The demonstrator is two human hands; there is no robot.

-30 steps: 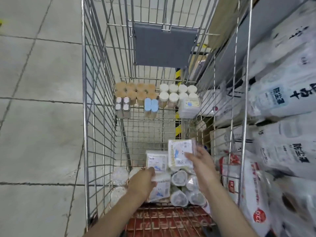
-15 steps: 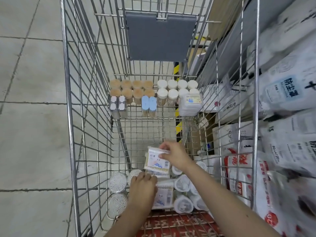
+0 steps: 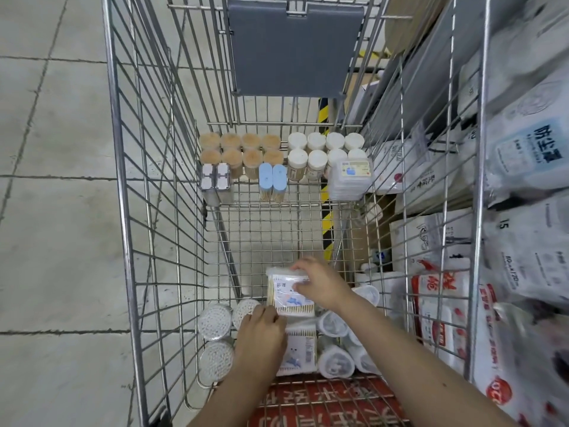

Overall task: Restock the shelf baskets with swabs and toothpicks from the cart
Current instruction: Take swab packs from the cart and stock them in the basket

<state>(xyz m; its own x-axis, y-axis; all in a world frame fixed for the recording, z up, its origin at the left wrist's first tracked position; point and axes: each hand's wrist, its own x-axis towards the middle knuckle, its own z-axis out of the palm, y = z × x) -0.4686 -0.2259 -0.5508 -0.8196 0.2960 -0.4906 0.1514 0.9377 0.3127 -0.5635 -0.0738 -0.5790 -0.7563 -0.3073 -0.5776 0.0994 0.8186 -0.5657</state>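
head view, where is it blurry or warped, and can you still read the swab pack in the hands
Head view: wide-angle bends the cart wires outward; the bagged goods at right are motion-smeared; the swab pack, between right hand and left hand, is fairly sharp, its print too small to read; lighting flat, shadows soft.

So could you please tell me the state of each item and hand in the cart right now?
Right hand: gripping the top swab pack.
Left hand: resting on the lower swab pack, fingers touching the top one.
Top swab pack: sealed, flat, held.
Lower swab pack: sealed, lying flat.
Toothpick jars: upright, capped.
Round swab tubs: closed.
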